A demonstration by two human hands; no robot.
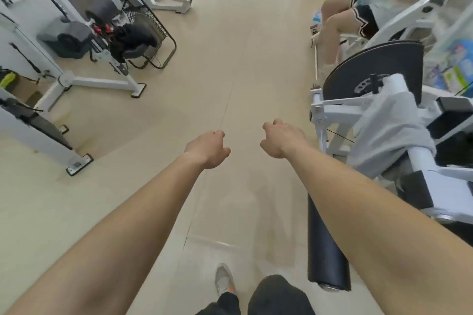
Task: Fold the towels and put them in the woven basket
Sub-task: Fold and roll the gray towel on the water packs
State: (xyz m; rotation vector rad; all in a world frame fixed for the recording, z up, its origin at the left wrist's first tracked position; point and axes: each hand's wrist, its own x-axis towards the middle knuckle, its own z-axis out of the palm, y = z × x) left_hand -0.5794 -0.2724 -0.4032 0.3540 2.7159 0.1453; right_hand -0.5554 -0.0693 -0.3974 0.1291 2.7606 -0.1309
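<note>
Both arms stretched forward above the pale floor (230,59). Left hand (207,148) and right hand (281,140) side by side but apart, fingers loosely curled downward, holding nothing. Grey towel (391,125) draped unfolded over the white gym machine (332,107) on the right, near the right hand, untouched. Black foam roller (327,250) under the right forearm. Seated person (340,23) farther back on the right.

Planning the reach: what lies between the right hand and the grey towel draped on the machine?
In the head view, the machine's white frame post stands between the right hand and the grey towel, with bare floor before it.
</note>
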